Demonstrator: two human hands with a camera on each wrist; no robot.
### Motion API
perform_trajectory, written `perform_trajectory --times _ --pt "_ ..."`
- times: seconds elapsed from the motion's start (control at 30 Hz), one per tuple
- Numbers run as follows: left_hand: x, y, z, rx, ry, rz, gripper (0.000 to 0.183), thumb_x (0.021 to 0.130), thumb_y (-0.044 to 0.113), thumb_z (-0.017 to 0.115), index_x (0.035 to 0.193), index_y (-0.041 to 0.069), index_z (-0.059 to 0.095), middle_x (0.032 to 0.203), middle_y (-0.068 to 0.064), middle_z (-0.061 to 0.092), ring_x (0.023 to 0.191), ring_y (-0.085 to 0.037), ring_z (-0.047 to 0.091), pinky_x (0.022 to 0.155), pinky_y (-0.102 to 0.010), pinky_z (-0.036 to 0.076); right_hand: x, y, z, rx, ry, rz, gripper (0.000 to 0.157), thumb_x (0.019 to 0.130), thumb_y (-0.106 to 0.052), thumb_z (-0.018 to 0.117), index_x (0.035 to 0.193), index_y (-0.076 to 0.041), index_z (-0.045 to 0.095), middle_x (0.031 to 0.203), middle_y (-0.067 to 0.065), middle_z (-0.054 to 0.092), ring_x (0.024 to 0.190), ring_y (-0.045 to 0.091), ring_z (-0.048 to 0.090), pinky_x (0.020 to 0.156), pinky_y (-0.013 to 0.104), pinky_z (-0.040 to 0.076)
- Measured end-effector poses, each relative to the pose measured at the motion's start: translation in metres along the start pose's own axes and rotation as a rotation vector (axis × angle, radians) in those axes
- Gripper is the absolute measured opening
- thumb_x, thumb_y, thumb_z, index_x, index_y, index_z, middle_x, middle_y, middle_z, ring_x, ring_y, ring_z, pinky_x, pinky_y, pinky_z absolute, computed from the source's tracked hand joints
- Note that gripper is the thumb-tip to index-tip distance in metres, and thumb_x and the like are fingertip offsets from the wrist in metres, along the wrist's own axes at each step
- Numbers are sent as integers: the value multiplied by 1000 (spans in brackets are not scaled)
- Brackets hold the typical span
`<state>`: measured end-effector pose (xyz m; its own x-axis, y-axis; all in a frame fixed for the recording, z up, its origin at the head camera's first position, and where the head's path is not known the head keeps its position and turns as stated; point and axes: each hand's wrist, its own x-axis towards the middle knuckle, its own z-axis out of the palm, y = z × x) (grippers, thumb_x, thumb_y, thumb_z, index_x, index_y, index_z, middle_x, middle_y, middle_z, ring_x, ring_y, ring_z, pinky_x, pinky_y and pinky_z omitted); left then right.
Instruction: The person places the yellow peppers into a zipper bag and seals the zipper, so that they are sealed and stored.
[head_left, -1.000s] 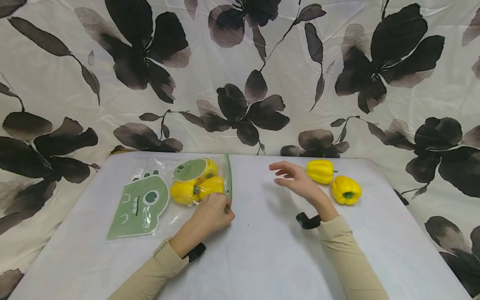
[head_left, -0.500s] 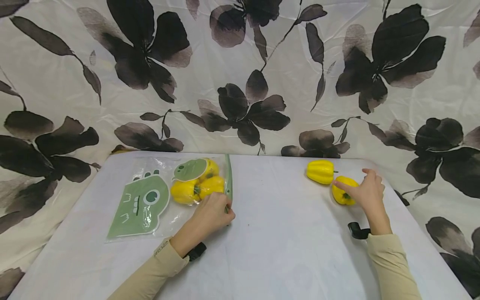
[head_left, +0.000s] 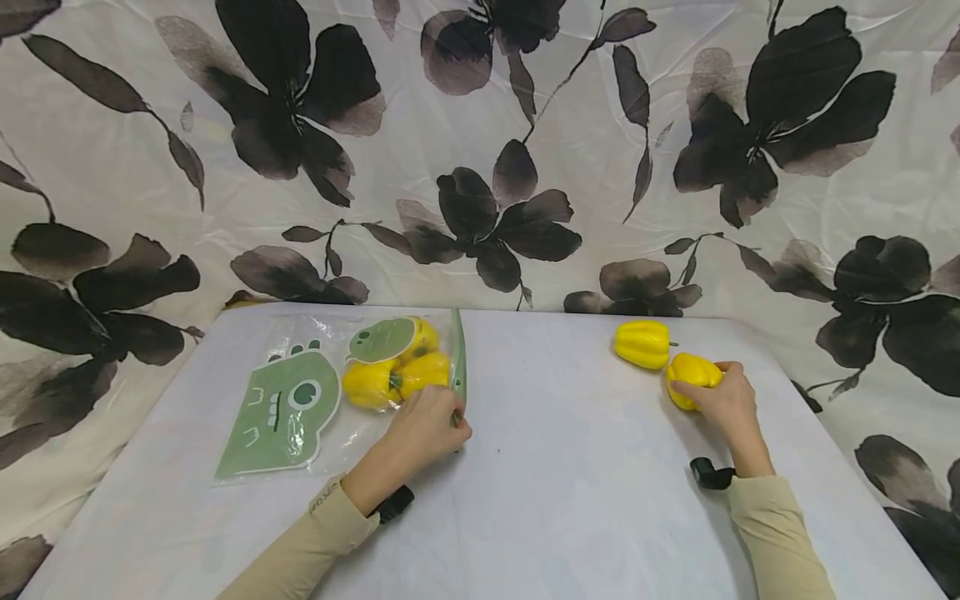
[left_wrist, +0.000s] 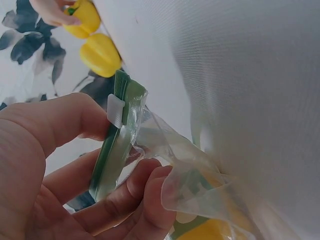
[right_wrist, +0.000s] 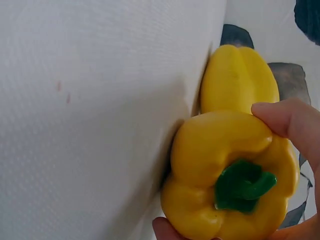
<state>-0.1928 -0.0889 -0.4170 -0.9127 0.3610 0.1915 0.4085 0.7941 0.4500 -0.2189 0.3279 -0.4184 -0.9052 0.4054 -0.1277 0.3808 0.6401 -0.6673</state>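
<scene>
A clear zip bag [head_left: 352, 450] with green monster prints lies flat on the left of the table, several yellow bell peppers [head_left: 369, 385] inside it. My left hand [head_left: 422, 429] holds the bag at its green zip edge [left_wrist: 106, 159]. In the left wrist view a white slider [left_wrist: 115, 110] sits on that zip, beside the thumb. Over on the right, my right hand [head_left: 731, 408] grips a yellow bell pepper [right_wrist: 215, 150] between thumb and fingers. Its green stem [right_wrist: 242, 186] faces the right wrist camera. Just behind it lies another yellow bell pepper [head_left: 642, 344], untouched.
A white cloth covers the table [head_left: 555, 500]. Behind the far edge hangs a curtain [head_left: 600, 167] with dark flower prints. Black wrist cameras [head_left: 710, 474] are strapped to both wrists.
My right hand has moved from the middle of the table to the right and taken hold of the nearer loose bell pepper. My left hand stays on the bag's edge.
</scene>
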Motion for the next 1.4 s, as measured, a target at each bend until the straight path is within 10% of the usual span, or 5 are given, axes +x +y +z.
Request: perform_trajectory --times 0.4,0.83,1.1,1.4 --pt "0 0 -1 -4 -10 -4 16 74 4 71 61 10 63 59 2 50 55 -13 42 52 -26 38 -2 -6 -12 51 1 -29 93 89 -39 69 149 11 19 145 37 32 129 49 36 105 61 34" --pt "-1 -1 1 0 -15 0 15 74 4 71 62 10 63 59 2 51 53 -13 44 51 -25 40 -19 -77 -15 260 9 -238 82 90 -30 71 152 0 27 149 25 35 128 41 40 105 53 40" --pt "-1 -1 -1 -6 -20 -4 15 73 4 72 62 10 63 60 3 54 53 -13 47 50 -26 43 -26 -124 16 428 -77 -411 74 86 -22 76 147 -5 38 139 19 46 114 32 49 81 28 53" --pt "-1 0 -1 -21 -13 -7 23 73 3 71 57 12 57 53 4 44 49 -11 38 45 -23 33 -24 -151 89 521 -250 -479 76 79 -9 80 144 -5 42 142 14 46 117 34 50 98 44 42"
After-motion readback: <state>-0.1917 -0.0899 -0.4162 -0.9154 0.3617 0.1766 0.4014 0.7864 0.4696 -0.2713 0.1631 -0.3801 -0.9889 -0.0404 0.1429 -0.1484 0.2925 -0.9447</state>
